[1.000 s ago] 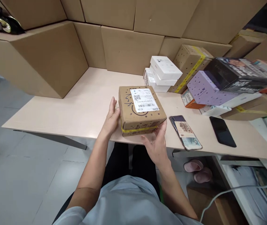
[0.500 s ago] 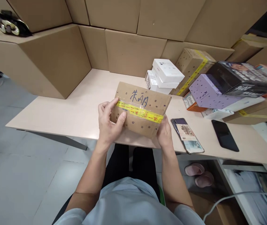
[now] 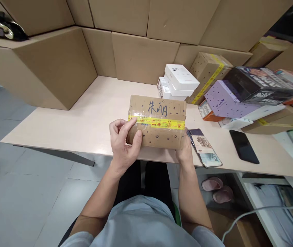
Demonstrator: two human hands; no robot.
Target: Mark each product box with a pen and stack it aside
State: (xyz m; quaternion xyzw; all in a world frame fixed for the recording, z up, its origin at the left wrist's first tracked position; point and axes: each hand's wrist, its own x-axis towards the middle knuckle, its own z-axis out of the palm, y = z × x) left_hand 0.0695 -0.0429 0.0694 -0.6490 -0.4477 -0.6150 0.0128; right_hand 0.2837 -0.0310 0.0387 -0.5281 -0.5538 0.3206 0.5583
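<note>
Nearest are two pink slippers [image 3: 217,189] on the floor, under the right part of the tabletop [image 3: 84,120]. Next come two hands with one brown cardboard box [image 3: 159,135], near the middle of the tabletop's front edge. It has small dark spots, one yellow tape strip with red marks, and two blue hand-drawn signs. I can't tell if it touches the tabletop.

The left hand [image 3: 124,144] has its fingers clamped on the left end, with the thumb and pointer on the box's front. The right hand [image 3: 184,151] is at the right end; its fingers are mostly hidden, so I can't tell how they stand.

Just right of that hand, two paper bills [image 3: 205,149] lie on one shiny dark phone [image 3: 198,131], by the front edge. One flat black phone [image 3: 244,146] lies further right.

Behind the box are at least three small white boxes [image 3: 181,77]. Beside them leans one brown spotted box with yellow tape [image 3: 208,73]. To the right, one shiny black box [image 3: 259,84] sits on one purple spotted box [image 3: 228,101]. Tall brown cardboard sheets [image 3: 143,58] stand along the back edge.
</note>
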